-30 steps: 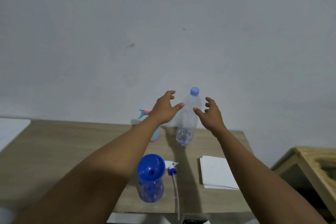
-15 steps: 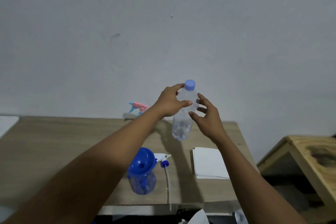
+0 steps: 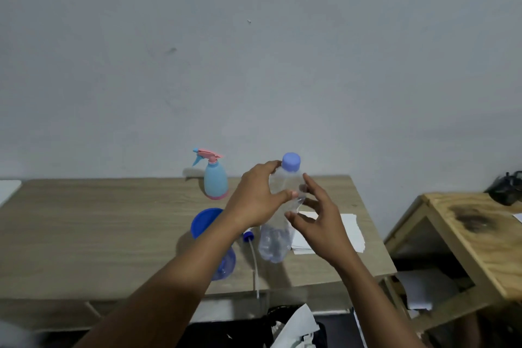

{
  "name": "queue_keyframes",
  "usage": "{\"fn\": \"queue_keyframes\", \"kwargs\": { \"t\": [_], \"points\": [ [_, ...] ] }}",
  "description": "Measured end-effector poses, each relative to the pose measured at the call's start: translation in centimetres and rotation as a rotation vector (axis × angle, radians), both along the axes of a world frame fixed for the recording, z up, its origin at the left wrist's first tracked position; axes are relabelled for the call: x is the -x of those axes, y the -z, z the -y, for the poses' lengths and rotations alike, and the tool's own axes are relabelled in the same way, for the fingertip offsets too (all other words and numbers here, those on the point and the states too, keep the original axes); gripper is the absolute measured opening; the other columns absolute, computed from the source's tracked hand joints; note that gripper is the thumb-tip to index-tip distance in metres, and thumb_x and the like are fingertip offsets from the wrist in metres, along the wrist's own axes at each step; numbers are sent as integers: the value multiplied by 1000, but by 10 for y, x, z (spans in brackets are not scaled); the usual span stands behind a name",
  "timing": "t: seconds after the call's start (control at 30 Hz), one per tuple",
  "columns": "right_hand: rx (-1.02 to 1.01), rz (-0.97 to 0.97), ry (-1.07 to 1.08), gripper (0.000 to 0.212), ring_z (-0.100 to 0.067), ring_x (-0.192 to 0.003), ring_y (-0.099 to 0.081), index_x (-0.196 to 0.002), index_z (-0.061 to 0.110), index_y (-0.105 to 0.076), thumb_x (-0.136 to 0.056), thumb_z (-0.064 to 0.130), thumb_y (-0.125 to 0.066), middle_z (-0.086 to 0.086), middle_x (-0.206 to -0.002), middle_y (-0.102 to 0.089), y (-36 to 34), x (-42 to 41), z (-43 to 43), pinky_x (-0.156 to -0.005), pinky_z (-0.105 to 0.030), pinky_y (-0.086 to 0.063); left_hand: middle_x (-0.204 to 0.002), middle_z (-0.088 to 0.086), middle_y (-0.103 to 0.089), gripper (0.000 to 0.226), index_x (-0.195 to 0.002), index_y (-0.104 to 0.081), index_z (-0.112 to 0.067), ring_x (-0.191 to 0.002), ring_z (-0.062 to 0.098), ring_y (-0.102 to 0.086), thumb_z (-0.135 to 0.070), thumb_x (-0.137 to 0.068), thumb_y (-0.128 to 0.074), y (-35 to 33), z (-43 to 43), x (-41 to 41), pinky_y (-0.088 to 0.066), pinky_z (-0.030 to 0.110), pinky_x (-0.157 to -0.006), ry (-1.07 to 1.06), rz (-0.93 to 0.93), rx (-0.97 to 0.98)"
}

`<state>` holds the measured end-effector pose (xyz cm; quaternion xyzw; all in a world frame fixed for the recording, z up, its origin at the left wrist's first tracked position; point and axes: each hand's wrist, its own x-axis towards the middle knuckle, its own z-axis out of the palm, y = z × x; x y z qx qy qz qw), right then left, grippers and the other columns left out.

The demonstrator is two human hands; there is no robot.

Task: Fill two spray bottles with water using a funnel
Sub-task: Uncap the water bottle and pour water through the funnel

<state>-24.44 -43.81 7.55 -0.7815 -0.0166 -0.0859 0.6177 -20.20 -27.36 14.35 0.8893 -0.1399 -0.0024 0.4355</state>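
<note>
Water bottle (image 3: 275, 243) up off the tabletop (image 3: 84, 220): your left hand (image 3: 254, 203) grips it round the shoulder, leaving the cap (image 3: 291, 161) free. Your right hand (image 3: 319, 223) hovers beside it, fingers spread, holding nothing, likely bound for that cap. Its long axis runs near upright, cap skyward and tipped slightly right. The funnel (image 3: 207, 223) sits ready in the blue spray bottle (image 3: 226, 263) by the near edge; the pink-topped spray bottle (image 3: 215, 181) stands at the far edge.

bare left tabletop (image 3: 84, 223), funnel (image 3: 207, 222), pale spray bottle (image 3: 215, 179), paper (image 3: 351, 232) crowding middle
</note>
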Motion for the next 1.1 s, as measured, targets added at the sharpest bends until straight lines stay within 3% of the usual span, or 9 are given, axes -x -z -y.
{"fn": "queue_keyframes", "kwargs": {
  "t": [0.13, 0.2, 0.3, 0.43, 0.6, 0.7, 0.87, 0.97, 1.1],
  "points": [
    [-15, -43, -22, 79, -9, -122, -57, -146, 38, -40, -83, 6, -76, 6, -137, -51, 16, 9, 0, -89, -32, -59, -127, -6, -57, 68, -136, -50, -28, -114, 15, -56, -50, -77, -76, 21, -3, 7, -49, 37, -98, 2, -26, 6],
    [-11, -56, -32, 81, -8, -122, -57, -145, 40, -40, -82, 5, -76, 5, -137, -51, 21, 11, 1, -92, -32, -58, -126, -8, -56, 67, -134, -50, -29, -104, 13, -56, -51, -77, -76, 27, -4, 9, -50, 36, -95, -3, -39, 24],
    [38, -71, -38, 91, -4, -122, -55, -147, 41, -36, -76, 10, -84, 10, -139, -50, 27, 9, 2, -90, -24, -55, -126, -11, -56, 65, -133, -50, -32, -93, 12, -54, -51, -77, -76, 32, -6, 10, -51, 34, -91, -2, -24, 39],
    [79, -90, -36, 113, 6, -130, -45, -152, 42, -26, -62, 34, -93, 18, -148, -43, 30, 4, -6, -104, -32, -46, -133, -17, -53, 68, -134, -48, -38, -121, 7, -49, -59, -74, -74, 34, -5, 11, -44, 30, -102, 19, 21, -6],
    [78, -51, -49, 90, -2, -131, -50, -148, 37, -33, -75, 26, -85, 19, -146, -47, 32, 2, -14, -110, -41, -45, -140, -23, -51, 53, -142, -45, -38, -129, -6, -46, -43, -93, -63, 27, 2, 14, -38, 20, -107, 120, 10, 256],
    [95, -49, -35, 85, -5, -127, -54, -145, 39, -34, -78, 27, -83, 15, -143, -50, 33, 3, -14, -107, -37, -48, -136, -19, -58, 40, -139, -51, -33, -126, -7, -50, -31, -99, -55, 27, 6, 18, -40, 14, -105, 141, -12, 363],
    [122, -26, 5, 80, -2, -122, -58, -143, 36, -36, -78, 25, -82, 16, -139, -54, 32, 3, -18, -102, -31, -51, -119, -13, -66, 28, -126, -59, -25, -113, 1, -60, -23, -97, -59, 30, 13, 19, -47, 19, -97, 46, 56, 390],
    [119, -17, 22, 80, -2, -123, -57, -142, 38, -37, -78, 25, -82, 22, -140, -51, 33, 4, -21, -100, -24, -50, -112, -11, -67, 26, -120, -59, -22, -108, 5, -62, -23, -94, -64, 36, 20, 20, -51, 26, -95, -27, 114, 413],
    [111, -25, 21, 82, 3, -123, -55, -137, 50, -33, -78, 20, -81, 22, -138, -53, 30, 5, -21, -95, -12, -47, -106, -12, -65, 30, -111, -54, -23, -103, 3, -62, -29, -87, -72, 39, 33, 26, -52, 24, -91, -172, 119, 519]
  ]
}}
